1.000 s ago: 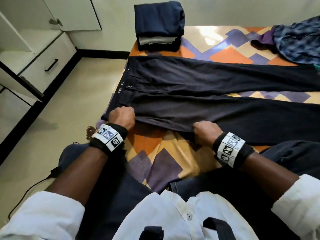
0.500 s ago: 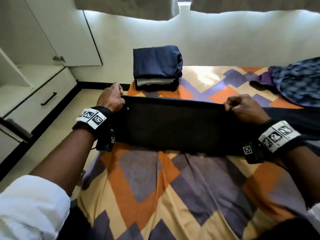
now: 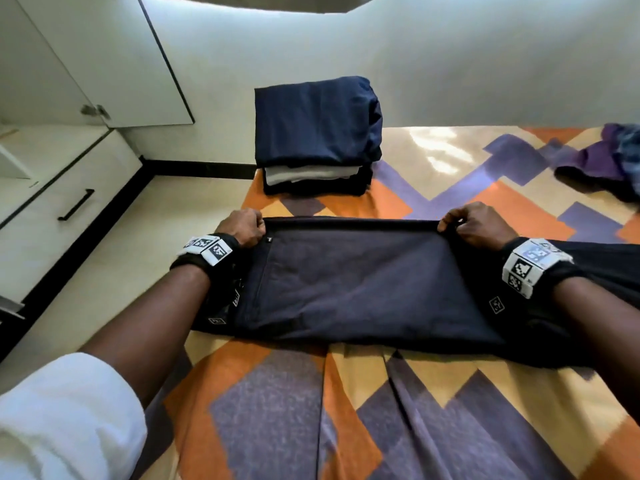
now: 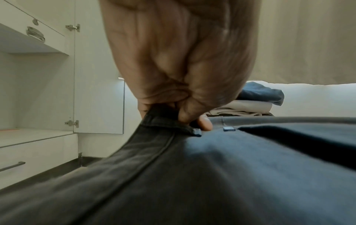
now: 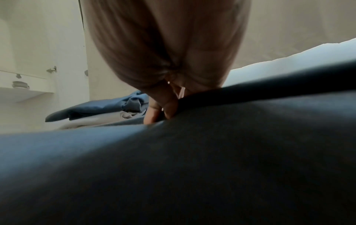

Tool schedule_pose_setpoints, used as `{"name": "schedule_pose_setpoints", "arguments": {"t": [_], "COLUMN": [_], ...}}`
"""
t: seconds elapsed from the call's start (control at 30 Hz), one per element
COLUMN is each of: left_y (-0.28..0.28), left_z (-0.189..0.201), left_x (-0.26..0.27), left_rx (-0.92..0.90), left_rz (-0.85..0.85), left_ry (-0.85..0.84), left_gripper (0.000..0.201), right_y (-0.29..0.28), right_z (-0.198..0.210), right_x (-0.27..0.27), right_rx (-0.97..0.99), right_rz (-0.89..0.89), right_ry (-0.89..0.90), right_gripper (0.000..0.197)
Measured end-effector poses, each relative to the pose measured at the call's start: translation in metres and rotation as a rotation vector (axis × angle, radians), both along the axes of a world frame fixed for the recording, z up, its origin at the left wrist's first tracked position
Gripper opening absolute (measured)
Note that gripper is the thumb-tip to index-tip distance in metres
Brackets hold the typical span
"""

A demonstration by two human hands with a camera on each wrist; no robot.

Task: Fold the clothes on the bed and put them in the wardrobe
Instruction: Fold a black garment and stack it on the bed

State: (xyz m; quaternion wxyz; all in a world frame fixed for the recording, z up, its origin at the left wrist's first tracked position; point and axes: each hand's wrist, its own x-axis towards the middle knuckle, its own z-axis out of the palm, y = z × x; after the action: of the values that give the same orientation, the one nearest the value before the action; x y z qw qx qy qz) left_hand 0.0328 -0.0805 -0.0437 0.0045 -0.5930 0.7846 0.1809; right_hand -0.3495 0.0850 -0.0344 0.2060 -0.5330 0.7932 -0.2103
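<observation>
My left hand (image 3: 244, 227) and right hand (image 3: 479, 226) both pinch the folded dark navy cotton trousers (image 3: 356, 282) at frame centre.

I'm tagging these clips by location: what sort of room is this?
Most likely a bedroom: a bed with an orange, purple and cream patterned sheet, an open white wardrobe with a drawer, and a stack of folded navy and white clothes.

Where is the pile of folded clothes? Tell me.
In the head view, the pile of folded clothes sits at the bed's far left corner, beyond the dark trousers.
</observation>
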Motion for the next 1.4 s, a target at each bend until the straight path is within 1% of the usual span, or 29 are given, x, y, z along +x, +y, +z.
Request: {"name": "schedule_pose_setpoints", "arguments": {"t": [0.07, 0.17, 0.23, 0.27, 0.37, 0.43, 0.53, 0.57, 0.6, 0.63, 0.7, 0.73, 0.77, 0.83, 0.9, 0.97, 1.03, 1.1, 1.13, 1.17, 1.23, 1.27, 1.3, 1.37, 1.4], "left_y": [-0.008, -0.018, -0.021, -0.021, -0.014, -0.011, 0.002, 0.008, 0.019, 0.033, 0.056, 0.073, 0.095, 0.144, 0.188, 0.218, 0.245, 0.266, 0.274, 0.282, 0.292, 0.294, 0.295, 0.295, 0.293], "left_z": [-0.001, 0.006, 0.005, 0.002, -0.005, -0.002, 0.014, 0.02, 0.027, 0.032, 0.038, 0.04, 0.04, 0.039, 0.035, 0.024, 0.018, 0.012, 0.009, 0.004, -0.004, -0.008, -0.011, -0.015, -0.016], "left_x": [-0.004, -0.009, -0.011, -0.011, -0.012, -0.011, -0.011, -0.012, -0.017, -0.029, -0.045, -0.058, -0.076, -0.122, -0.171, -0.21, -0.25, -0.285, -0.299, -0.314, -0.335, -0.341, -0.345, -0.352, -0.354], "left_rx": [-0.002, -0.063, -0.096, -0.101, -0.086, -0.07, -0.048, -0.043, -0.054, -0.077, -0.131, -0.147, -0.151, -0.135, -0.125, -0.108, -0.1, -0.079, -0.057, -0.034, 0.0, -0.001, -0.008, -0.013, -0.01], "left_rz": [-0.009, -0.002, -0.007, -0.014, -0.061, -0.087, -0.135, -0.155, -0.182, -0.238, -0.373, -0.45, -0.525, -0.634, -0.717, -0.763, -0.805, -0.844, -0.848, -0.848, -0.829, -0.817, -0.81, -0.792, -0.783], "left_ry": [-0.016, -0.015, -0.044, -0.08, -0.172, -0.255, -0.406, -0.416, -0.384, -0.314, -0.235, -0.256, -0.271, -0.241, -0.218, -0.214, -0.215, -0.204, -0.213, -0.23, -0.279, -0.297, -0.31, -0.314, -0.316], "left_gripper": [0.011, 0.008, 0.007, 0.009, 0.012, 0.026, 0.038, 0.041, 0.044, 0.045, 0.041, 0.038, 0.037, 0.037, 0.035, 0.035, 0.036, 0.041, 0.049, 0.06, 0.08, 0.087, 0.094, 0.106, 0.11], "right_y": [-0.001, -0.004, -0.007, -0.01, -0.013, -0.01, 0.006, 0.013, 0.024, 0.045, 0.062, 0.074, 0.092, 0.135, 0.178, 0.211, 0.246, 0.281, 0.298, 0.315, 0.342, 0.351, 0.358, 0.368, 0.371], "right_z": [-0.002, 0.001, -0.001, -0.004, -0.016, -0.015, 0.002, 0.006, 0.009, 0.013, 0.009, 0.007, 0.006, 0.008, 0.011, 0.01, 0.009, 0.005, 0.003, 0.0, -0.006, -0.008, -0.011, -0.017, -0.021], "right_x": [0.002, 0.006, 0.006, 0.006, 0.008, 0.012, 0.014, 0.014, 0.015, 0.017, 0.031, 0.036, 0.037, 0.026, 0.002, -0.022, -0.053, -0.08, -0.091, -0.103, -0.12, -0.125, -0.128, -0.138, -0.143], "right_rx": [-0.01, -0.065, -0.078, -0.051, 0.124, 0.205, 0.307, 0.276, 0.205, 0.109, -0.109, -0.171, -0.189, -0.111, 0.066, 0.178, 0.252, 0.35, 0.417, 0.471, 0.551, 0.566, 0.563, 0.5, 0.459], "right_rz": [-0.012, -0.051, -0.06, -0.04, 0.04, 0.069, 0.091, 0.079, 0.054, 0.015, 0.036, 0.061, 0.08, 0.081, 0.044, -0.005, -0.062, -0.1, -0.106, -0.1, -0.07, -0.06, -0.069, -0.144, -0.184], "right_ry": [0.015, 0.027, 0.05, 0.075, 0.196, 0.258, 0.382, 0.419, 0.439, 0.422, 0.333, 0.292, 0.268, 0.255, 0.269, 0.295, 0.313, 0.35, 0.385, 0.418, 0.453, 0.461, 0.456, 0.387, 0.341], "right_gripper": [0.04, 0.037, 0.036, 0.035, 0.033, 0.032, 0.034, 0.037, 0.041, 0.043, 0.04, 0.034, 0.027, 0.015, 0.007, 0.011, 0.01, 0.019, 0.026, 0.036, 0.065, 0.077, 0.084, 0.092, 0.092]}}
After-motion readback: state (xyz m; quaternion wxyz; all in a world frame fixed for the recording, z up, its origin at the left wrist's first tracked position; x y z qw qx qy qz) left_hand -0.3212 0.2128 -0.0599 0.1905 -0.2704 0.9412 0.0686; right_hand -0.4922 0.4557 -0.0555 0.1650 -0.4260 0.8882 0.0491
